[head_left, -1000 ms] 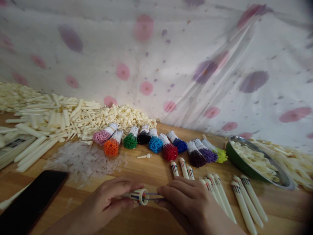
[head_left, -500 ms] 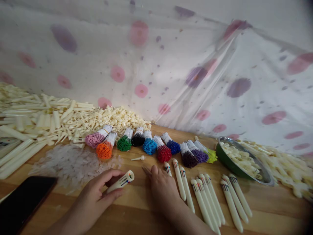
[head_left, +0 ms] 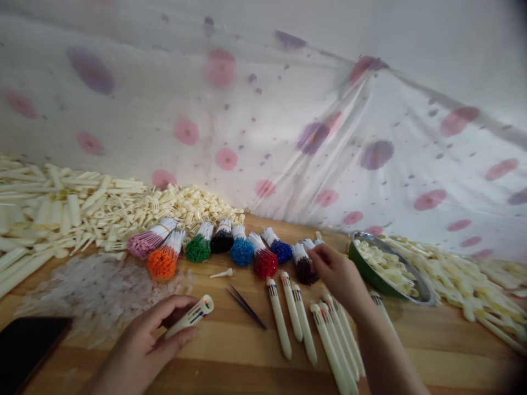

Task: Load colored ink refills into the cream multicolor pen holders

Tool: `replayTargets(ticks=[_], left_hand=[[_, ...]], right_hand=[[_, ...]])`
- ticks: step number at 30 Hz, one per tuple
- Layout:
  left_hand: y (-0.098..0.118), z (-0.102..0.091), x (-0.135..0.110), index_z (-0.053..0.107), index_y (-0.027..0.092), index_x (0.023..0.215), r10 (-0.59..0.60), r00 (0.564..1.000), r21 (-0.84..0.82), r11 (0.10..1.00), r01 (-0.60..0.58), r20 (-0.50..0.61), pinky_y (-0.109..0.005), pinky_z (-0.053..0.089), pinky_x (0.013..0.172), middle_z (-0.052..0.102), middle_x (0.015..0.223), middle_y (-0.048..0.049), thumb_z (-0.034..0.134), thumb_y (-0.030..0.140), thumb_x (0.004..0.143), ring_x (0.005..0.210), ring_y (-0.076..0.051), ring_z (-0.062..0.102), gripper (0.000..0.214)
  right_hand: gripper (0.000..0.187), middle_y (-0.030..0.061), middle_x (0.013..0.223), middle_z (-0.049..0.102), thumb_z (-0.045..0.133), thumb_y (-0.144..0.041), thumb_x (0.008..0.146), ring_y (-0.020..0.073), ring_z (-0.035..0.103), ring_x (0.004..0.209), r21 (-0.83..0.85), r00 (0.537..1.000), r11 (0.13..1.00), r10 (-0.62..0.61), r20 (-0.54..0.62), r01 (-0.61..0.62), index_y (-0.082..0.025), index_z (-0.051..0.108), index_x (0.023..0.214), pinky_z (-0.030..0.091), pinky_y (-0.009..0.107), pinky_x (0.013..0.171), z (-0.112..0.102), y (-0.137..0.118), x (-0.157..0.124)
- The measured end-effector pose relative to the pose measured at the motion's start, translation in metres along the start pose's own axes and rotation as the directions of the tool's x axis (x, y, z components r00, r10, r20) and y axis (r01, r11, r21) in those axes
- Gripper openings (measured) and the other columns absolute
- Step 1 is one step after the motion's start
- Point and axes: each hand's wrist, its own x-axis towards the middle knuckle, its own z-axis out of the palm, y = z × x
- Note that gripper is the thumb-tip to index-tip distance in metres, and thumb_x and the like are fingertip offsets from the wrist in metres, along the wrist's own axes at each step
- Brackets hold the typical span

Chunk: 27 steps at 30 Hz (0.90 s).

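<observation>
My left hand [head_left: 154, 337] grips a cream multi-colour pen barrel [head_left: 190, 316] with its open end pointing up and to the right. My right hand [head_left: 335, 271] reaches over the row of coloured refill bundles and its fingers pinch at the purple bundles [head_left: 304, 263]; what they hold, if anything, is hidden. Thin dark tweezers [head_left: 246, 299] lie on the wooden table [head_left: 247, 351] between my hands. Several cream pens [head_left: 288, 315] lie in a row just below my right hand.
Refill bundles in pink [head_left: 146, 243], orange [head_left: 162, 260], green [head_left: 198, 247], black [head_left: 222, 240], blue [head_left: 241, 249] and red [head_left: 263, 260] line the table. Cream plastic parts [head_left: 82, 203] are piled at left, a green bowl [head_left: 389, 269] of parts stands right, and a black phone [head_left: 24, 351] lies lower left.
My right hand laid the tweezers on the table and moved up and right to the purple bundles. My left hand pulled the pen barrel away and tilted it up.
</observation>
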Motion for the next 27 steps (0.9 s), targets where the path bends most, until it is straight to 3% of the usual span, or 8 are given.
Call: replayTargets(ticks=[2,5,8,12,16,20,24,27], left_hand=[[0.0,0.0,0.001,0.07,0.03,0.086,0.013,1.0,-0.004,1.0,-0.013,-0.009,-0.017,0.056,0.065,0.077,0.088,0.0035,0.067,0.029,0.065,0.079,-0.018,0.072,0.021],[-0.001,0.001,0.001,0.07,0.03,0.087,0.03,1.0,0.011,0.999,-0.03,-0.004,-0.015,0.055,0.064,0.077,0.087,0.0043,0.068,0.028,0.066,0.077,-0.016,0.072,0.021],[-0.002,0.001,0.001,0.069,0.03,0.087,0.035,0.999,0.016,0.999,-0.035,0.012,-0.015,0.055,0.062,0.077,0.087,0.004,0.066,0.028,0.067,0.076,-0.016,0.072,0.021],[-0.001,-0.001,0.0,0.069,0.029,0.088,0.043,0.999,0.038,0.998,-0.044,0.026,-0.015,0.055,0.064,0.077,0.088,0.0035,0.066,0.028,0.068,0.078,-0.017,0.072,0.02],[0.0,-0.001,0.0,0.069,0.03,0.088,0.042,0.999,0.049,0.998,-0.043,0.012,-0.015,0.055,0.065,0.077,0.088,0.0041,0.066,0.03,0.068,0.079,-0.016,0.071,0.02],[0.002,0.0,0.001,0.069,0.031,0.088,0.018,0.999,0.025,1.0,-0.018,0.027,-0.016,0.056,0.063,0.076,0.089,0.0046,0.064,0.03,0.069,0.08,-0.017,0.071,0.02],[0.003,0.0,0.0,0.069,0.031,0.088,0.008,1.0,0.054,0.999,-0.009,0.026,-0.017,0.056,0.064,0.076,0.09,0.0041,0.065,0.03,0.068,0.081,-0.018,0.071,0.021],[0.003,0.0,-0.001,0.068,0.031,0.09,-0.009,0.998,0.042,0.999,0.007,0.055,-0.018,0.056,0.066,0.075,0.093,0.0037,0.064,0.027,0.069,0.086,-0.018,0.07,0.021]], right_hand=[[0.021,0.0016,0.059,0.063,0.042,-0.037,0.087,0.0162,0.059,0.052,0.04,0.99,0.991,0.128,0.056,-0.13,-0.021,0.047,0.074,0.042,0.024,0.05,-0.008,0.026,0.01],[0.023,0.0015,0.049,0.061,0.047,-0.037,0.084,0.0163,0.057,0.041,0.104,0.936,0.953,0.253,0.245,-0.285,-0.021,0.047,0.068,0.04,0.024,0.039,-0.002,0.051,0.017],[0.029,0.0026,0.048,0.061,0.047,-0.039,0.085,0.0151,0.056,0.039,0.188,0.883,0.91,0.281,0.376,-0.37,-0.02,0.049,0.062,0.042,0.024,0.038,0.01,0.061,0.02],[0.028,0.0031,0.055,0.063,0.044,-0.037,0.086,0.0146,0.059,0.045,0.322,0.853,0.844,0.262,0.452,-0.429,-0.021,0.046,0.063,0.048,0.026,0.043,0.016,0.06,0.022],[0.021,0.0069,0.071,0.068,0.048,-0.031,0.083,0.0161,0.065,0.063,0.452,0.851,0.789,0.162,0.5,-0.415,-0.02,0.05,0.065,0.055,0.032,0.065,0.012,0.054,0.019],[0.016,0.0099,0.091,0.068,0.056,-0.031,0.077,0.017,0.065,0.085,0.548,0.867,0.759,0.042,0.497,-0.351,-0.018,0.059,0.07,0.048,0.031,0.088,0.006,0.053,0.014],[0.032,0.0102,0.089,0.067,0.063,-0.047,0.071,0.0199,0.064,0.082,0.58,0.872,0.758,-0.03,0.489,-0.299,-0.015,0.062,0.073,0.051,0.034,0.081,-0.012,0.05,0.009],[0.042,0.0077,0.076,0.066,0.055,-0.055,0.077,0.0166,0.061,0.07,0.603,0.875,0.768,-0.124,0.469,-0.214,-0.014,0.061,0.073,0.051,0.03,0.068,-0.031,0.03,-0.005]])
